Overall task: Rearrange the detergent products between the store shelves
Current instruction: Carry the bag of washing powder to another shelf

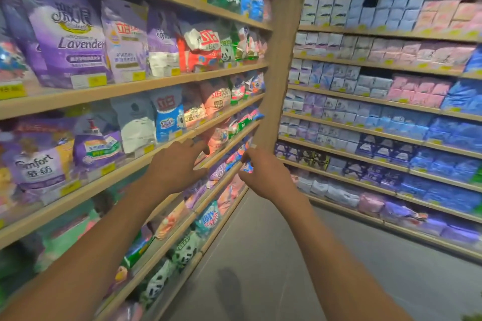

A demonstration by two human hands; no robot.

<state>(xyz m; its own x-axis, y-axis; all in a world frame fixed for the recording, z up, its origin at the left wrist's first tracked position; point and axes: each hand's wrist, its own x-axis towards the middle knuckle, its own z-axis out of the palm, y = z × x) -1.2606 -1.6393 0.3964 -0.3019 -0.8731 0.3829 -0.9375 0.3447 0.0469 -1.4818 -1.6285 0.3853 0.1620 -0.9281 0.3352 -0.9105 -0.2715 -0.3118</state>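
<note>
Soft plastic detergent pouches [221,135] on the mid shelf [182,138] ahead will sag and slip — your left hand [174,164] and right hand [263,174] are both empty, fingers loosely spread, so grip each pouch by its sides.

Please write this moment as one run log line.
left hand: open, reaching to detergent shelf | right hand: empty, raised beside | nothing held

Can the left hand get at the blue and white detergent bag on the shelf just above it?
Probably yes. The left hand is empty and open just below the blue and white bag, with nothing between them.
</note>
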